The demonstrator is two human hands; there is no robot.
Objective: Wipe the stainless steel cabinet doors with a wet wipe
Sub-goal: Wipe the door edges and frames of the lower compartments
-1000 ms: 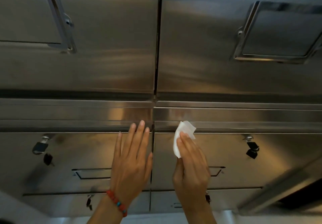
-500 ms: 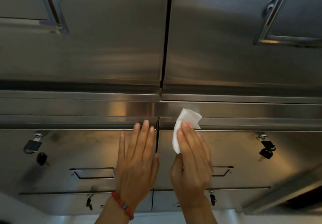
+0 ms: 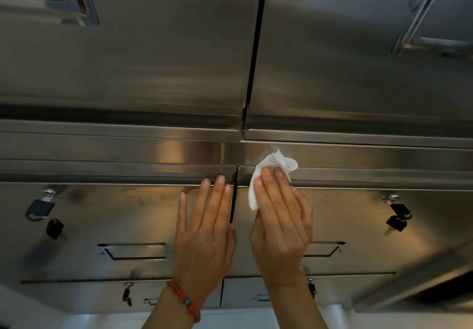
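Far left I've got a black padlock (image 3: 38, 209) hanging on the lower-left cabinet door (image 3: 107, 216). My left hand (image 3: 204, 236), red bead bracelet (image 3: 184, 300) at the wrist, lies flat on that door, fingers straight and close together. Just across the seam, my right hand (image 3: 281, 226) presses the white wet wipe (image 3: 271, 172) on the lower-right cabinet door (image 3: 358, 226) at its top edge, fingers straight, wipe bunched past the fingertips.

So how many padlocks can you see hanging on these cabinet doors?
2. One padlock hangs at the far left of the left door, another padlock at the far right of the right door. Smaller dark fittings lower down are too blurred to tell.
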